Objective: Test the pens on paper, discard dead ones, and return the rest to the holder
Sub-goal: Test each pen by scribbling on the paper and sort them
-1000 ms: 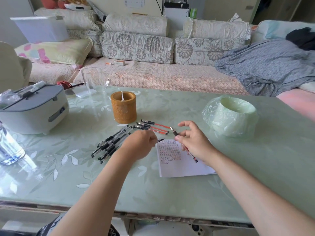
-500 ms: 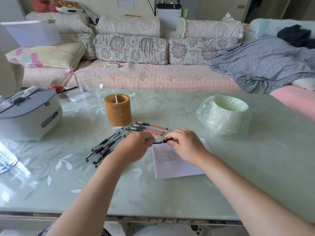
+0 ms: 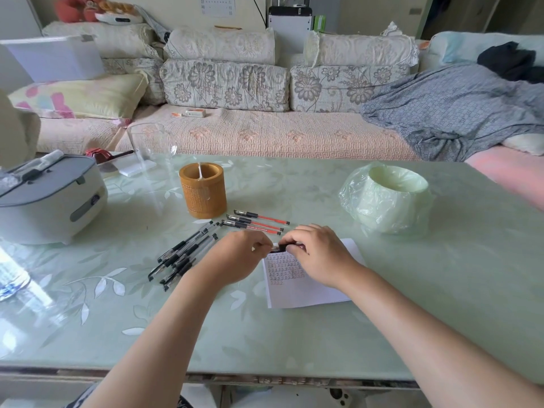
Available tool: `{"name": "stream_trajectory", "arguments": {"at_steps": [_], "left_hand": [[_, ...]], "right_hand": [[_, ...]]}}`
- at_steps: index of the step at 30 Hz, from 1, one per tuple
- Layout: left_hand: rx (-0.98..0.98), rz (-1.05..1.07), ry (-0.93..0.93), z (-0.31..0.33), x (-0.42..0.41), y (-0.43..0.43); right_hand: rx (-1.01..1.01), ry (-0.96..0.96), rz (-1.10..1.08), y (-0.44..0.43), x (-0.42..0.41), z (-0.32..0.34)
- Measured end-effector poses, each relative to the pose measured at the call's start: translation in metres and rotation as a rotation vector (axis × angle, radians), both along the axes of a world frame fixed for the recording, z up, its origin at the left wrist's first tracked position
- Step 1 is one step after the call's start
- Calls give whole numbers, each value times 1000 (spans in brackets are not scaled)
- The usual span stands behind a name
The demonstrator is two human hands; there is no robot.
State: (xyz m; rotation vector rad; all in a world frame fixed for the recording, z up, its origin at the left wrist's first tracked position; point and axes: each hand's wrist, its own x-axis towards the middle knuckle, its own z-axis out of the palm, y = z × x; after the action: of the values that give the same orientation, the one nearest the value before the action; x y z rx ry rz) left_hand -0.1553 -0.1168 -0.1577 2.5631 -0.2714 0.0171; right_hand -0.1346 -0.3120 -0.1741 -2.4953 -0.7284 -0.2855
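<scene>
Two-handed, holding one pen [image 3: 282, 247] just above the top edge of the paper [image 3: 306, 293]: pinching its left end with the left hand [image 3: 235, 260], curling the fingers of the right hand [image 3: 319, 254] round its dark part. Working on the tabletop [image 3: 294, 343] with black pens [image 3: 185, 251] bunched to the left, three red pens [image 3: 259, 221] lying beside the brown holder [image 3: 203, 191], and a bag-lined bin [image 3: 385, 198] off to the right.

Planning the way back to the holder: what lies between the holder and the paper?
In the head view, three red pens lie side by side between the holder and the paper.
</scene>
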Motion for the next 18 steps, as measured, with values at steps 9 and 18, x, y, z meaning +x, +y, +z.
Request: {"name": "stream_trajectory", "arguments": {"at_steps": [9,18], "left_hand": [[-198,-51,288,3,-11,-9],[-302,-106,409,8,-23,-9]], "right_hand": [[-406,-161,2,8,-18,1],[-337,-105,11,12,-28,-3]]}}
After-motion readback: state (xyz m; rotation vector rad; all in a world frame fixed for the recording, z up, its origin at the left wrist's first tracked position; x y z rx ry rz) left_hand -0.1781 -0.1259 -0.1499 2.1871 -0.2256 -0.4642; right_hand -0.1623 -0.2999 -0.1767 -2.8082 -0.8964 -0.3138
